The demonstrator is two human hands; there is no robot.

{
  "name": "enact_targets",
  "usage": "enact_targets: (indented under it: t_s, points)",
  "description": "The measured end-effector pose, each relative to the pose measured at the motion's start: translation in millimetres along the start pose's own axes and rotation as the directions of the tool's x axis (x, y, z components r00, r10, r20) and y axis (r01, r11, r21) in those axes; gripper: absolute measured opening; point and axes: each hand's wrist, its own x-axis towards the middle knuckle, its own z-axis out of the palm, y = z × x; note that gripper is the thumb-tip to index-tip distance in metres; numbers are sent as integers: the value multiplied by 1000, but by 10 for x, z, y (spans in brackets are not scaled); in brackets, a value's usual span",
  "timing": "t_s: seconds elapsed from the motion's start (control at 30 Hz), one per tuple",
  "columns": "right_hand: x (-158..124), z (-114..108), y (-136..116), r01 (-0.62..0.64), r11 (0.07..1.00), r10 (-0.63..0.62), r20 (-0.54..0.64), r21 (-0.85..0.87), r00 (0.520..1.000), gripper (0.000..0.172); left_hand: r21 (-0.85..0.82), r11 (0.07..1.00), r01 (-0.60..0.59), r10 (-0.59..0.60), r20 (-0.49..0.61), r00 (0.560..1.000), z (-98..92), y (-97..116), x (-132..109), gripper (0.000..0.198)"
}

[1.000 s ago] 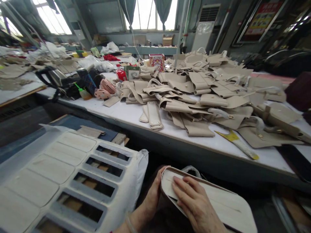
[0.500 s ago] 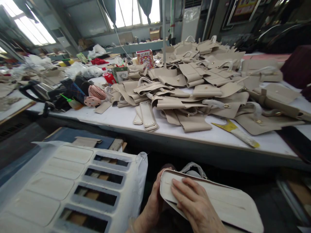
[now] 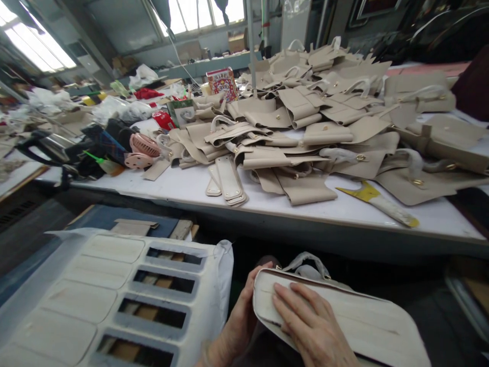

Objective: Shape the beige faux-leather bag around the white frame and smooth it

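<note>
Two hands on a bag (image 3: 340, 286), below a table (image 3: 183, 189) heaped with beige pieces (image 3: 282, 117).
The bag is at lower right, a pale panel (image 3: 385, 326) facing up and a plastic-wrapped handle (image 3: 310, 256) beyond it. The left hand (image 3: 242, 311) grips the bag's left end, its fingers partly hidden; the right hand (image 3: 311, 321) lies flat on the panel, fingers stretched out and slightly parted. To the left, a white sheet (image 3: 211, 285) bears pale rounded pieces (image 3: 100, 272) beside a row of dark openings. On the table, a yellow tool (image 3: 382, 204) lies right, a pink fan (image 3: 143, 149) left.
</note>
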Motion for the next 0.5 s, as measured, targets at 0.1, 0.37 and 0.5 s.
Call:
enact_targets:
  t_s: [0.1,0.37,0.5]
  points:
    - [-62,76,-6,-28,1000,28,20,-14,999,35,17,1000,-8,8,-12,1000,26,-3,-18,44]
    - [-108,163,-47,-19,995,25,71,-96,997,40,101,992,72,-73,0,997,19,113,-17,40]
    - [-99,135,-47,-29,996,33,51,-79,998,38,196,966,167,-185,76,980,-58,273,16,43]
